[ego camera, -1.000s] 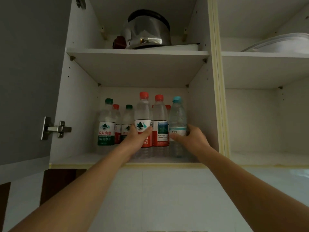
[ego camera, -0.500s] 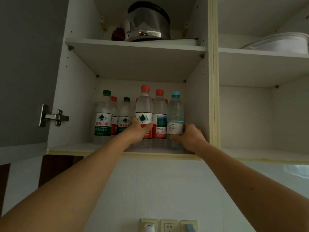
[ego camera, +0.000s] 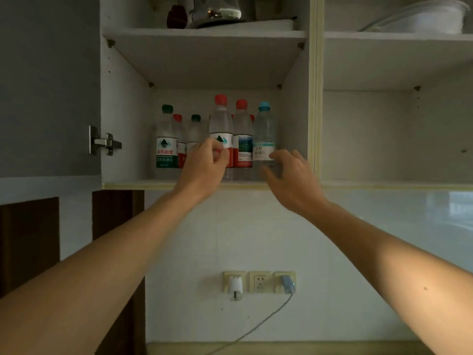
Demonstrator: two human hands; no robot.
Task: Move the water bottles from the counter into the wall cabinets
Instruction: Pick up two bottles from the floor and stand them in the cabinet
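My left hand (ego camera: 204,165) and right hand (ego camera: 291,175) reach up to the lower shelf (ego camera: 133,185) of the open wall cabinet (ego camera: 122,98), where the water bottles stand upright in a cluster. The left hand's fingers are loosely curled in front of the tall red-capped bottle (ego camera: 221,124); I cannot tell whether they touch its label. The right hand is spread and relaxed, holding nothing, just in front of the blue-capped bottle (ego camera: 264,134) at the right end of the row. Between those two stands a second red-capped bottle (ego camera: 241,134). To the left are a green-capped bottle (ego camera: 167,139) at the front and smaller-looking bottles behind it. On the shelf above sits a metal pot (ego camera: 217,11). Below the cabinet, three wall sockets (ego camera: 259,281) line the tiled wall, a cable trailing from the right one.
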